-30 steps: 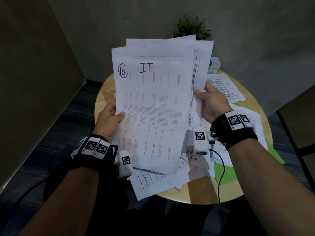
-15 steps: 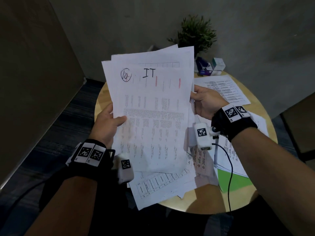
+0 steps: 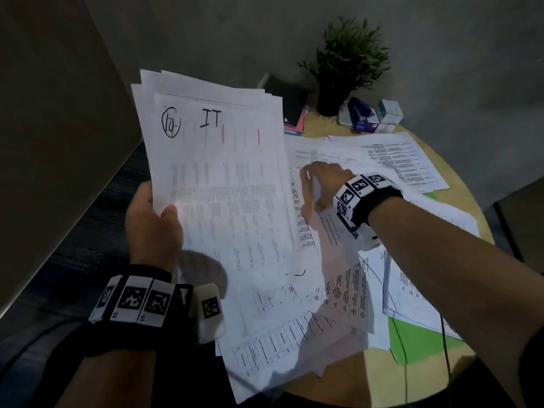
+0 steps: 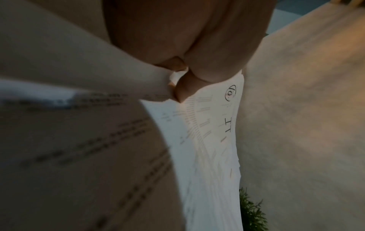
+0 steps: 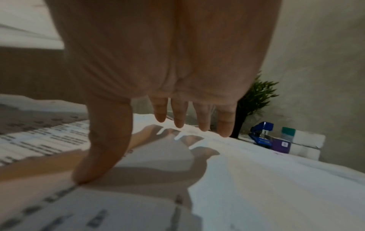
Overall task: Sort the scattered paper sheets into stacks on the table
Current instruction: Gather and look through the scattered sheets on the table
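While the left hand [image 3: 153,222] pinches the stack [image 3: 217,178] upright above the tabletop [image 3: 338,381], the right hand [image 3: 321,184], fingers spread over a loose sheet [image 3: 329,154], should press lightly and slide it out before lifting.

Potted plant [image 3: 350,63], blue stapler [image 3: 360,111], small boxes [image 3: 388,114], dark notebook [image 3: 287,98]
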{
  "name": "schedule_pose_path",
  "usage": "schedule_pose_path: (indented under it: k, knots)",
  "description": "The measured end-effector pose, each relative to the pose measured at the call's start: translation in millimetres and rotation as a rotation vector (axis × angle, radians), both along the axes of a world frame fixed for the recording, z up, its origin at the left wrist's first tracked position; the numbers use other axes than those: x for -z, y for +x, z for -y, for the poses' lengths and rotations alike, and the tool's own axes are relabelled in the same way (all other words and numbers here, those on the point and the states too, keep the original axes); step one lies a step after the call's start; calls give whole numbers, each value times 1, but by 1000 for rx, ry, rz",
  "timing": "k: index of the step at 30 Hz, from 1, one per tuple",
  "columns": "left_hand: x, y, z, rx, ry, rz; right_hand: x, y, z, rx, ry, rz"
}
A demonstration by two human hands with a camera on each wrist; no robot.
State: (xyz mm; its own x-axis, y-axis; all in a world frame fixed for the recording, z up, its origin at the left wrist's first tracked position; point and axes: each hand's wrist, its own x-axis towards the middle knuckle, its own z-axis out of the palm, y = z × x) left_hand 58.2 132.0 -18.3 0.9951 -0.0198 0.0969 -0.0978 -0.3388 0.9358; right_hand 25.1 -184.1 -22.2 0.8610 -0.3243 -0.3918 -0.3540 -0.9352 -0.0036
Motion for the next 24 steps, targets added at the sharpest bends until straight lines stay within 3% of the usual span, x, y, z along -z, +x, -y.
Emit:
schedule_pose_path:
  k: [4,8,17,24]
  knots:
    - [0,3,4,2,25,-36,10,14,13,-111,-62,-67]
    - [-2,2,8,15,60,-41,-3,20,0,-39,-228,-20]
    - [1,0,6,58,75,15,-26,16,21,4,-29,178]
    - [1,0,6,79,-76,27,-59,6,36,104,52,298]
